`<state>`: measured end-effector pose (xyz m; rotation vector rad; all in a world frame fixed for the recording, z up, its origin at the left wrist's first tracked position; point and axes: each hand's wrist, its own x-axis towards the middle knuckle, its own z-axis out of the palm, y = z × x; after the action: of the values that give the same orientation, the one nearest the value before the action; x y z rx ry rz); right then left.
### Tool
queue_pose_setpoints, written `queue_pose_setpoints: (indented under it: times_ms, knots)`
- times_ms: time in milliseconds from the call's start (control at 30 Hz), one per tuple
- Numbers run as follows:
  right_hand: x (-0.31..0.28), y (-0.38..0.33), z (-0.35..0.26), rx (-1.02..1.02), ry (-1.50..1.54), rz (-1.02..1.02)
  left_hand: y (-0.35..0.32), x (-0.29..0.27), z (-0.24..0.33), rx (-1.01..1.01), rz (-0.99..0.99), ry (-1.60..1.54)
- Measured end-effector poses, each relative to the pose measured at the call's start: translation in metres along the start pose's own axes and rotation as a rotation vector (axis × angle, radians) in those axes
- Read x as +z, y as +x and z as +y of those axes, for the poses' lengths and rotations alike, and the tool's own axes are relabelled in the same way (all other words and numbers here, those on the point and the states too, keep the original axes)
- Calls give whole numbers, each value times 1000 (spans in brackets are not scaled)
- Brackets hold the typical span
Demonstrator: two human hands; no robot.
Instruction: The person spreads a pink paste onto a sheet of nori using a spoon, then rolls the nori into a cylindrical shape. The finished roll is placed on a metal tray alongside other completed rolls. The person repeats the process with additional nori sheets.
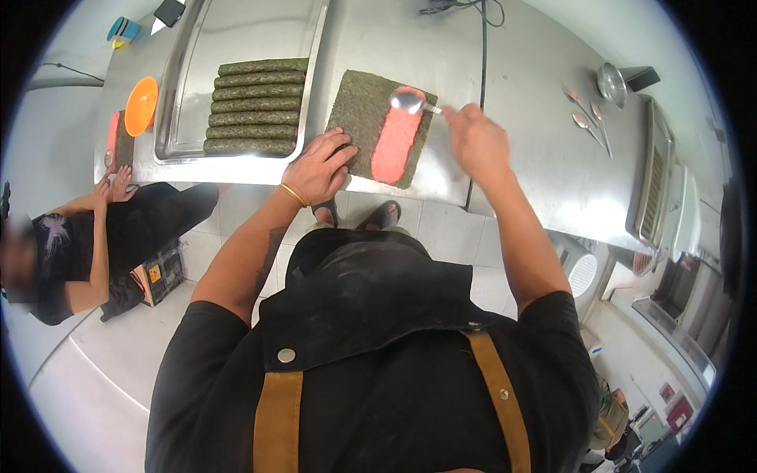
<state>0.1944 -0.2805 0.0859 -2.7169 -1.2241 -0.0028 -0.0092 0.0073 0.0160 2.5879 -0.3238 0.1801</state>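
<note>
Right grip: closed on the spoon, at the far end of the pink paste strip on the nori sheet. Left grip: open, fingers on the sheet. Bench, left: metal tray with seaweed rolls; orange bowl beyond.

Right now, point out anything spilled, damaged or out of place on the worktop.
Nothing stands out: the pink filling lies on the seaweed sheet, and the rolls lie side by side in the tray.
</note>
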Motion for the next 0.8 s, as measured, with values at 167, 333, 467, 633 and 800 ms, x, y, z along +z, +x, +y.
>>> queue_pose_setpoints:
  times_ms: [167,333,467,633,800]
  knots:
    - [-1,9,0,-64,-57,-69,0,1,-1,-5,-8,-14]
    - [3,27,21,-90,-23,7,0,-1,-2,-8,-22,-27]
    - [2,21,25,-119,-73,-151,1,-1,-2,-9,-25,-37]
    - [-2,26,29,-131,-20,-104,1,-3,0,-14,-33,-32]
    - [-5,38,41,-22,-100,-38,3,-2,-1,0,-24,-47]
